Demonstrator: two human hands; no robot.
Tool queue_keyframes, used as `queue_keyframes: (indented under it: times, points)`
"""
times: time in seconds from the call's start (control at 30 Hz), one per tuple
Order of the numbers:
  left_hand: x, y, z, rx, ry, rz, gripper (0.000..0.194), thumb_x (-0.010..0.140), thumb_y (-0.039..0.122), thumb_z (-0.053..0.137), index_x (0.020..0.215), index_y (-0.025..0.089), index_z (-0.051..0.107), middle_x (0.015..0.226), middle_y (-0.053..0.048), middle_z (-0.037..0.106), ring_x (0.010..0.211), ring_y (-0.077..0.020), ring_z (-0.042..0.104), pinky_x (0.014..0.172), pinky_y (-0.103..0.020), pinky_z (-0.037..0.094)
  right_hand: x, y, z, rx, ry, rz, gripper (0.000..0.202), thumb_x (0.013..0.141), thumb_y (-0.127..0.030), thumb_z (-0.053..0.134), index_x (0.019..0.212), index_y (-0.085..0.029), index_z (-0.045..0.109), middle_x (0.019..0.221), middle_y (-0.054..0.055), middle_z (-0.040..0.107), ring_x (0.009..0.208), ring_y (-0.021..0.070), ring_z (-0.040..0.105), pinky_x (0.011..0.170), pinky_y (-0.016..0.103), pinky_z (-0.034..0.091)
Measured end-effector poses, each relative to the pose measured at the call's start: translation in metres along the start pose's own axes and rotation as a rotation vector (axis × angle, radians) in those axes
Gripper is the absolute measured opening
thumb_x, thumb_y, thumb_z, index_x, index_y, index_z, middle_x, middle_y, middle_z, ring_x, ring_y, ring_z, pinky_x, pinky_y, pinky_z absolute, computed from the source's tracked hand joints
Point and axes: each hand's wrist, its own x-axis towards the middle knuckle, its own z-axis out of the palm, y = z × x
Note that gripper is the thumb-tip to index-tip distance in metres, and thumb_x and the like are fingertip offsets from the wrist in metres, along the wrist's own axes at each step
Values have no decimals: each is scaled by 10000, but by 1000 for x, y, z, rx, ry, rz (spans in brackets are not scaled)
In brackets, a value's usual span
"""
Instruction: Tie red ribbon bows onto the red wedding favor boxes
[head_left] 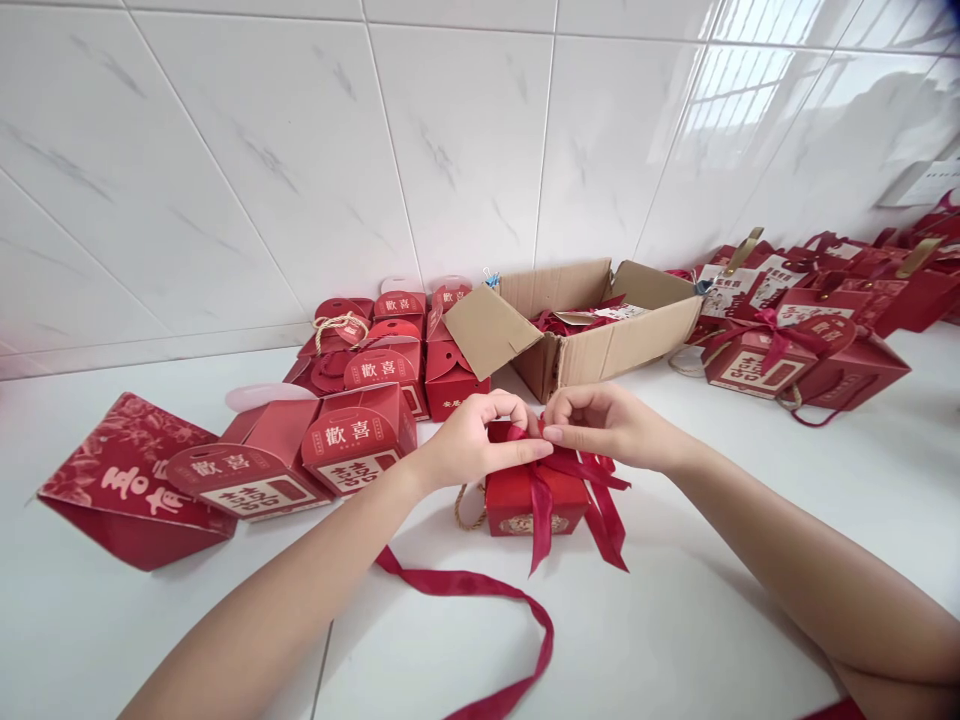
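Observation:
A small red gift box [499, 502] stands on the white table in front of me, with a gold emblem on its front. Dark red ribbon [541, 515] lies over its top, and its loose tails hang down the front and right side. My left hand [487, 432] pinches the ribbon above the lid. Close beside it, my right hand [600, 425] is closed on the ribbon too, thumb against fingers. Both sets of fingertips nearly meet and partly hide the ribbon there. A twisted cord [468, 510] shows at the box's left side.
A long loose ribbon [480, 580] curls across the table toward me. Several red gift boxes [360, 435] stand at left, one tilted box [142, 490] outermost. Behind is an open cardboard box [630, 345] holding red items. More ribboned boxes [847, 375] crowd the right, along the tiled wall [457, 130].

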Motion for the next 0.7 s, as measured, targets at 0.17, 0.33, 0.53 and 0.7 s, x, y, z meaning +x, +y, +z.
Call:
queue_keyframes:
  times: [0.17,0.33,0.53,0.7]
  points:
    - [1,-2,2,-131,-23,-61,419,716,349,748,640,192,367,736,2,585,693,-138,539,648,-280,425,1,4,-1,100,-57,-101,278,787,-315,721,653,-145,547,696,7,559,618,91,482,540,237,373]
    - [0,-1,0,-119,-53,-59,409,715,352,747,636,189,381,757,-4,608,732,-146,579,663,-274,444,1,5,-5,113,-95,-220,258,790,-231,714,623,-137,541,752,20,601,643,91,530,581,238,423]
    - [-1,-1,-5,17,-135,-40,355,731,326,726,636,186,414,791,-9,603,779,-158,581,749,-307,445,2,9,-16,55,-212,-264,320,838,-226,658,594,-138,472,697,-1,538,578,60,446,529,214,358]
    - [0,0,-6,87,-135,-32,340,735,322,710,634,189,414,770,-2,580,757,-156,544,732,-309,439,4,11,-16,71,-153,-170,268,862,-294,638,676,-138,524,658,-7,544,570,63,433,510,206,344]
